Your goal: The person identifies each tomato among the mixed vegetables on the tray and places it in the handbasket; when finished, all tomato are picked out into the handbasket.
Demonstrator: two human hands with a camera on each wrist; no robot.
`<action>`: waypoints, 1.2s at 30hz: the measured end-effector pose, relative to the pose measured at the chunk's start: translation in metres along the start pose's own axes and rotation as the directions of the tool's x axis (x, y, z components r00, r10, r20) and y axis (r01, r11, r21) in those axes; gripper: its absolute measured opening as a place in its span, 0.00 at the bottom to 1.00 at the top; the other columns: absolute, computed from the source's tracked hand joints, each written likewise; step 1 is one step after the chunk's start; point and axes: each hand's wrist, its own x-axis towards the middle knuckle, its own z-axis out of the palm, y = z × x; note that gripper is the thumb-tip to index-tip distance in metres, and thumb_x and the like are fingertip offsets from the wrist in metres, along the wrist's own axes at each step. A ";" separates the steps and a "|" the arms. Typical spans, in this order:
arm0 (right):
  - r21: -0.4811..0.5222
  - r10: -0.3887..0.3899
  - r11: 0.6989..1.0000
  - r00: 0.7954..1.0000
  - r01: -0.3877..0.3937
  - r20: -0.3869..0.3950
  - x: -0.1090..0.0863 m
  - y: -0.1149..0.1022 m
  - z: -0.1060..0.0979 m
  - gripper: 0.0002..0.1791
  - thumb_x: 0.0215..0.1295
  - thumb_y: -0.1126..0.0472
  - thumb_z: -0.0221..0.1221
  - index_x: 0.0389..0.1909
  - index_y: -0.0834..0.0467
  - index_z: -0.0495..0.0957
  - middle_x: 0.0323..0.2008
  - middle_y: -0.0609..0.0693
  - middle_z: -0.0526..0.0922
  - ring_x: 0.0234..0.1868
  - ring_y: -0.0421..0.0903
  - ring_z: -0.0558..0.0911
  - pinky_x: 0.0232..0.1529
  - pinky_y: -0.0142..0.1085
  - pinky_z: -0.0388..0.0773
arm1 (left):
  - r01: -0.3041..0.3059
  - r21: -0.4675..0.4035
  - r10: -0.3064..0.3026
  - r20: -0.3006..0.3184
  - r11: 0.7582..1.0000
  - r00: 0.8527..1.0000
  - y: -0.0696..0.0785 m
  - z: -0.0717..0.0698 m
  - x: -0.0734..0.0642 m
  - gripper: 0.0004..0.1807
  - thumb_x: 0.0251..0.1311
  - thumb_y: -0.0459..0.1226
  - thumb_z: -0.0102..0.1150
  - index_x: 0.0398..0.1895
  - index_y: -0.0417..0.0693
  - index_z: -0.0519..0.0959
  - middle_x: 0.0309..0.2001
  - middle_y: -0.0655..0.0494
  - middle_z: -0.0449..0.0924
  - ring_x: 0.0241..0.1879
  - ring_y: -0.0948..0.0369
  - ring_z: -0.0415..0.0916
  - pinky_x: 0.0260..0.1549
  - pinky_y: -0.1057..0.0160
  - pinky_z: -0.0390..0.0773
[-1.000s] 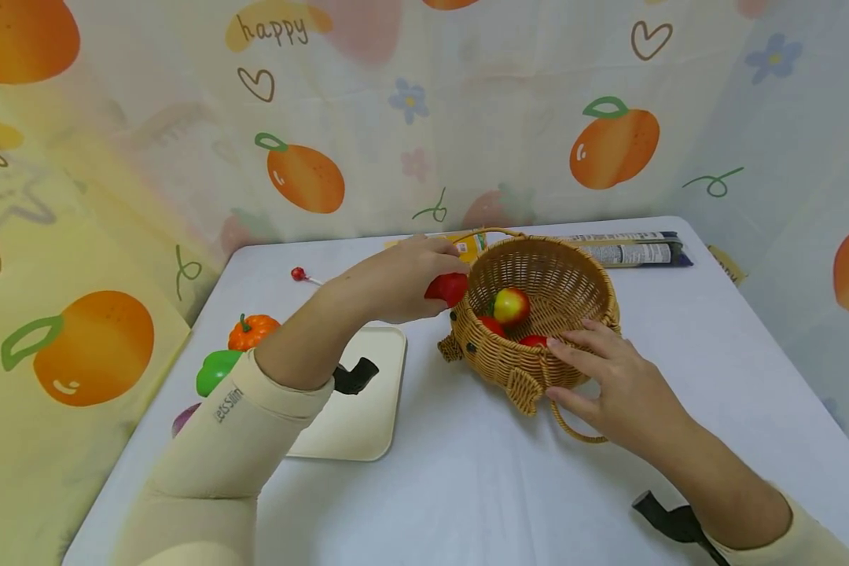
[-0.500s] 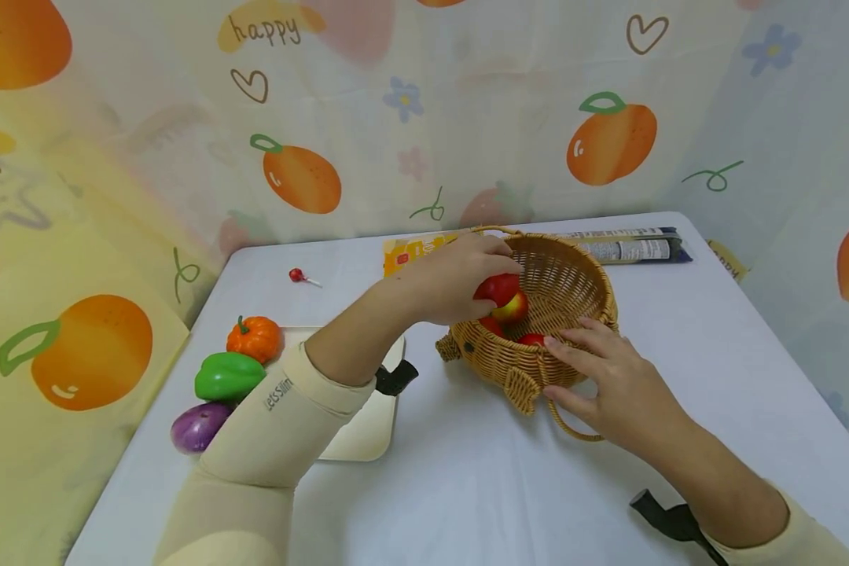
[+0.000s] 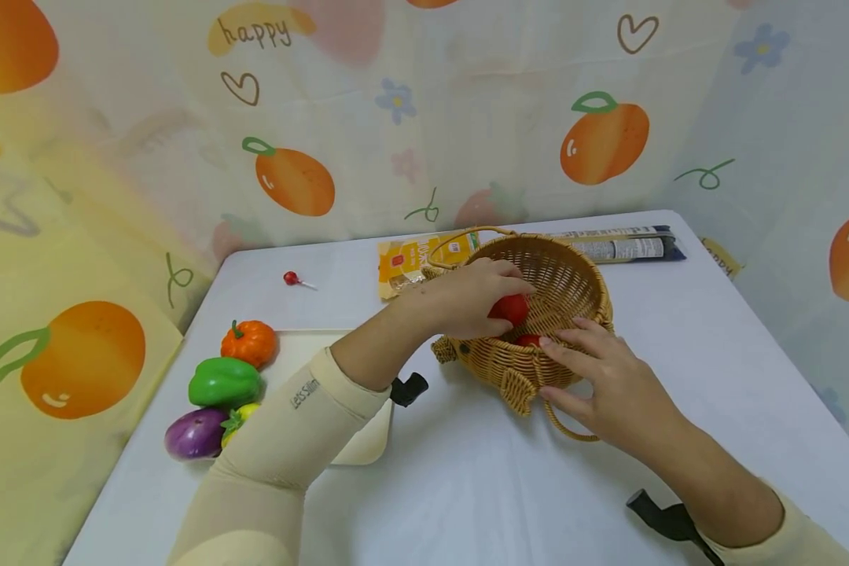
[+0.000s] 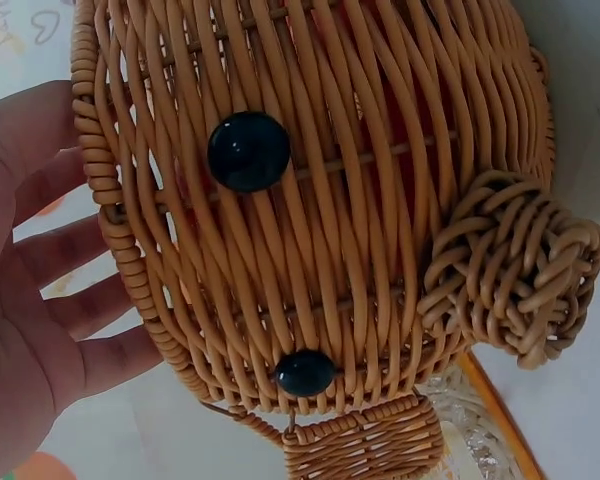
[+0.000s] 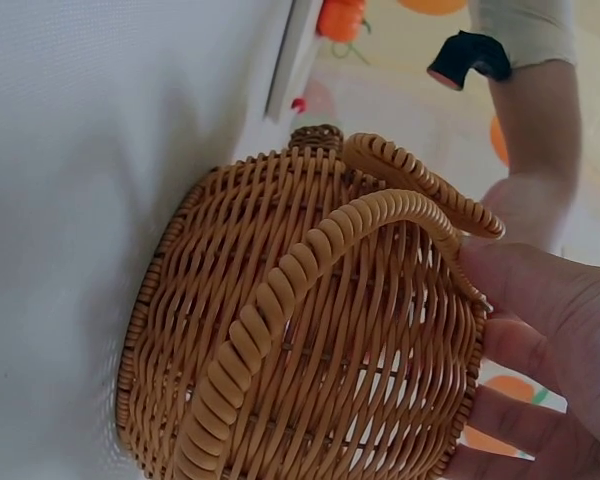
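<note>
A wicker basket (image 3: 562, 271) shaped like an animal, with black eyes, stands right of the table's middle. My left hand (image 3: 477, 299) reaches over its rim and holds a round red toy fruit (image 3: 511, 309) low inside. Another red piece (image 3: 528, 340) lies by the near rim. In the left wrist view my left hand (image 4: 40, 270) is partly hidden behind the rim, and red shows through the weave. My right hand (image 3: 608, 385) grips the near right rim, thumb outside and fingers inside. The right wrist view shows its thumb beside the basket handle (image 5: 280, 290).
Left of the basket lies a cream tray (image 3: 378, 440), partly under my left forearm. Beside it are a toy pumpkin (image 3: 249, 343), green pepper (image 3: 225, 382), eggplant (image 3: 196, 434) and yellow piece (image 3: 237, 420). Behind lie a lollipop (image 3: 293, 278), yellow packet (image 3: 403, 263) and long packet (image 3: 622, 245).
My left hand has moved right, carrying the red fruit over the rim and down into the basket. The red-and-yellow apple there is now covered. My right hand stays on the rim.
</note>
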 end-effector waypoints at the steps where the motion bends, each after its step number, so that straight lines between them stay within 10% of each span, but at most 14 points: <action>1: -0.001 -0.001 1.000 1.000 0.001 0.002 0.000 0.000 0.000 0.33 0.47 0.55 0.80 0.58 0.56 0.85 0.57 0.59 0.83 0.66 0.66 0.74 0.55 0.67 0.76 | -0.003 0.001 0.003 -0.006 1.000 1.000 -0.001 0.001 -0.001 0.29 0.68 0.46 0.64 0.72 0.60 0.72 0.70 0.55 0.69 0.68 0.56 0.66 0.62 0.58 0.77; 14: -0.016 0.014 1.000 1.000 -0.013 0.027 0.001 -0.002 -0.001 0.34 0.48 0.54 0.79 0.59 0.55 0.84 0.58 0.59 0.83 0.66 0.66 0.74 0.54 0.66 0.78 | 0.052 0.007 -0.052 -0.025 0.999 0.998 -0.005 0.001 -0.025 0.33 0.69 0.50 0.62 0.76 0.61 0.68 0.75 0.54 0.62 0.75 0.53 0.58 0.70 0.54 0.69; 25: -0.011 0.029 1.000 0.999 -0.029 0.034 0.001 -0.003 -0.001 0.33 0.47 0.54 0.80 0.58 0.56 0.85 0.59 0.58 0.82 0.67 0.67 0.73 0.55 0.68 0.75 | 0.079 0.003 -0.079 -0.090 0.997 0.993 -0.017 0.003 -0.065 0.32 0.68 0.49 0.64 0.74 0.57 0.71 0.75 0.51 0.64 0.74 0.50 0.58 0.69 0.49 0.70; 36: -0.014 0.019 1.000 1.000 -0.019 0.020 0.001 -0.003 -0.001 0.33 0.46 0.55 0.80 0.58 0.56 0.85 0.58 0.59 0.83 0.66 0.67 0.74 0.52 0.67 0.77 | 0.185 -0.019 -0.185 -0.029 0.983 0.982 -0.041 0.015 -0.108 0.34 0.66 0.48 0.67 0.75 0.57 0.69 0.76 0.49 0.62 0.75 0.44 0.58 0.71 0.42 0.66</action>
